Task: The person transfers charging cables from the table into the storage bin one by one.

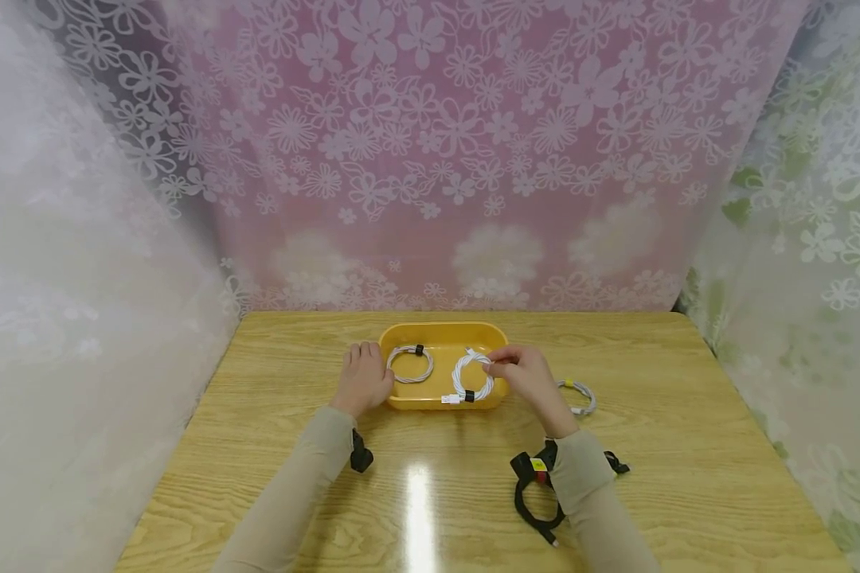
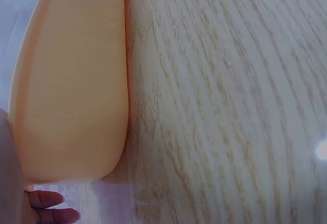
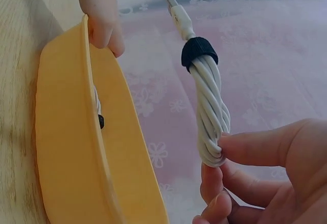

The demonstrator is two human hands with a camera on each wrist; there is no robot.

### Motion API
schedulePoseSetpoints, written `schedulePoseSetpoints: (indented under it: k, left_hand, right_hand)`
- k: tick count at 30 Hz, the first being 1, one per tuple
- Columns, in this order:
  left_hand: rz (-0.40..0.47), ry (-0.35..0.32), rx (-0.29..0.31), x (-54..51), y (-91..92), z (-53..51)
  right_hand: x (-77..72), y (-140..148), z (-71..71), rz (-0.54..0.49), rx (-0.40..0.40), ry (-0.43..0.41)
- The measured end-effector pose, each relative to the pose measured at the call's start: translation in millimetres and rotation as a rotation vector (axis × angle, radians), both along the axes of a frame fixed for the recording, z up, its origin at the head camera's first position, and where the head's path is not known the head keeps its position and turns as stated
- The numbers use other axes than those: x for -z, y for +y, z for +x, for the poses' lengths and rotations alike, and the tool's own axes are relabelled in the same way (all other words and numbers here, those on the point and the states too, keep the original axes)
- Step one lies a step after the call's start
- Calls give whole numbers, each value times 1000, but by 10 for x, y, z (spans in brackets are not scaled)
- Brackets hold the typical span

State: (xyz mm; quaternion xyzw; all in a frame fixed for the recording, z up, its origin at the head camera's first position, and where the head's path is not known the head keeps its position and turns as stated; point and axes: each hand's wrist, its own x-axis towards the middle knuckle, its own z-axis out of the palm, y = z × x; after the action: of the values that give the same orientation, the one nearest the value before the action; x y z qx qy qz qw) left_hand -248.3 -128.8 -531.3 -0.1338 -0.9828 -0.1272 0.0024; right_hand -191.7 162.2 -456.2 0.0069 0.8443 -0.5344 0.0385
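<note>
My right hand (image 1: 526,374) pinches a coiled white USB cable (image 3: 207,101) between thumb and fingers, above the right part of a yellow plastic bin (image 1: 444,404). A black strap (image 3: 199,51) binds this coil near its USB plug (image 3: 181,22). At the bin's left end, my left hand (image 1: 361,378) grips the rim, its thumb on the inner side. Another coiled white cable (image 1: 410,380) with a black strap lies inside the bin at the left. In the left wrist view the bin's outer wall (image 2: 76,81) hides most of the left hand.
Right of the bin, a grey-white coiled cable (image 1: 586,391) with a yellow tie lies on the wooden table (image 1: 294,477). Nearer, a black coiled cable (image 1: 519,501) lies partly hidden by the right forearm. A flowered curtain (image 1: 430,159) hangs behind the table.
</note>
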Motion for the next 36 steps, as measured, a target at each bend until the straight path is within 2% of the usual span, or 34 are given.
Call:
schedulePoseSetpoints:
  k: [14, 21, 27, 36]
  left_hand:
    - [8, -16, 1, -18, 30, -12]
    - [-5, -4, -2, -16, 19, -6]
    - [-13, -3, -5, 1, 1, -19]
    - [-18, -25, -7, 7, 1, -3]
  right_hand:
    - [87, -88, -244, -76, 55, -34]
    - [162, -166, -434, -65, 68, -24]
    - [241, -213, -561, -6, 57, -32]
    - [392, -259, -753, 151, -1, -53]
